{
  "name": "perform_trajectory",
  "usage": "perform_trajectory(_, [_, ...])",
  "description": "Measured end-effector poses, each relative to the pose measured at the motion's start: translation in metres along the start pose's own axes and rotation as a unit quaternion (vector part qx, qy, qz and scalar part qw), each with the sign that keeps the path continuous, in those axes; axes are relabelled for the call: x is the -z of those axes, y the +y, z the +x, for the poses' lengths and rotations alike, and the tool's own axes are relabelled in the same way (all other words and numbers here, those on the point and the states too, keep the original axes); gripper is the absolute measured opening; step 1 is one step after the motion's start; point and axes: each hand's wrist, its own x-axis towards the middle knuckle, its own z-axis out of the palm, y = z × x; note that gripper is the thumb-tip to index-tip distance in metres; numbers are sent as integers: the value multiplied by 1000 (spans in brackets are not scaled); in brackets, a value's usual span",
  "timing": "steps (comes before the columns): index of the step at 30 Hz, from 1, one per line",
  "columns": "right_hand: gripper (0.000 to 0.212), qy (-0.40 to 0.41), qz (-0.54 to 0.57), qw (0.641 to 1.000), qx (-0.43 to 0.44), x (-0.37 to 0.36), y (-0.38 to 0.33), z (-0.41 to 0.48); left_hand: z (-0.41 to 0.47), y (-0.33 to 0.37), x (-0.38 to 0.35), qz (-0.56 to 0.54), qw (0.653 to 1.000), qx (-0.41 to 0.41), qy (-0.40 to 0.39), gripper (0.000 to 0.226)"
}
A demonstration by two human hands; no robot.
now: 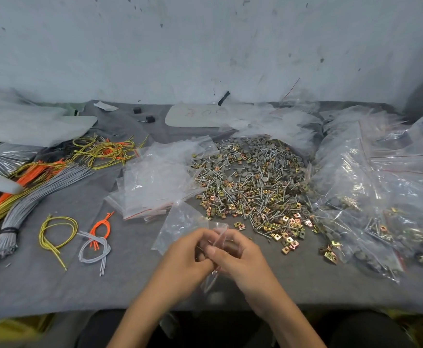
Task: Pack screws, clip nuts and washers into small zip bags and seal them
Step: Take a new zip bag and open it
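Brass-yellow clip nuts point(289, 223), orange cords point(100, 227), grey cloth point(54, 285).

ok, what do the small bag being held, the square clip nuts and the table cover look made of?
Small bag: thin clear plastic film, glossy and crinkled, see-through. Clip nuts: stamped sheet metal, probably steel with yellow-gold plating, given the iridescent gold-pink sheen. Table cover: grey matte fabric, felt-like, going by soft folds and no shine.

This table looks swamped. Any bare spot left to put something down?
Yes, along the near edge of the grey cloth: a wide patch between the wire loops and the left hand, a smaller one between the right hand and the filled bags. Both hands hold a small zip bag. The hardware pile, empty bag stack and wire bundles crowd the rest.
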Motion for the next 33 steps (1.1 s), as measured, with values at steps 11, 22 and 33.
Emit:
perform_trajectory(11, [23, 129, -237, 945, 186, -2, 12, -10, -14, 1, -2, 236, 967, -56, 74, 39])
perform_trajectory(22, [31, -12, -571, 816, 94, 3, 16, -10, -13, 11, 7, 230, 966, -51, 102, 37])
perform_trajectory(33, [31, -55, -589, 805, 44, -13, 17, -3, -19, -10, 2, 226, 951, -126, 170, 23])
